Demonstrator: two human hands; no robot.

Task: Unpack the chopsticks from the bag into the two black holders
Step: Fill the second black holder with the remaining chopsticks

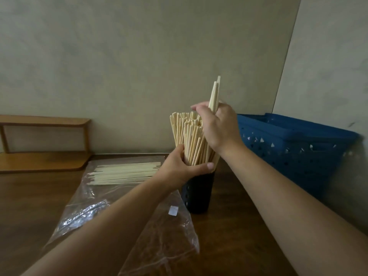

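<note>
Your left hand [184, 166] is wrapped around the bundle [191, 140] of chopsticks where it rises out of the holder [198, 194], thumb stretched across the front and fingers curled round the far side, right at the rim. Your right hand [218, 126] is above it and a little to its right, fingers closed on a few sticks [214, 96] that poke up past your knuckles, higher than the bundle's tops; its palm side lies against the upper part of the bundle. The two hands are close but not touching, one low and one high on the same bundle. The bundle stands nearly upright and fans out slightly toward the top. The holder sits directly under your left hand on the table [239, 226], dark with small holes in its side; only one holder is in view. To the left of your left hand, a row of loose chopsticks [123, 173] lies flat inside the bag [95, 206], which is clear plastic and spreads across the table beneath your left forearm. To the right of your right hand, a blue basket [298, 148] with cut-out holes stands against the wall. Far left of both hands, a wooden shelf [43, 142] rests at the table's back edge.
</note>
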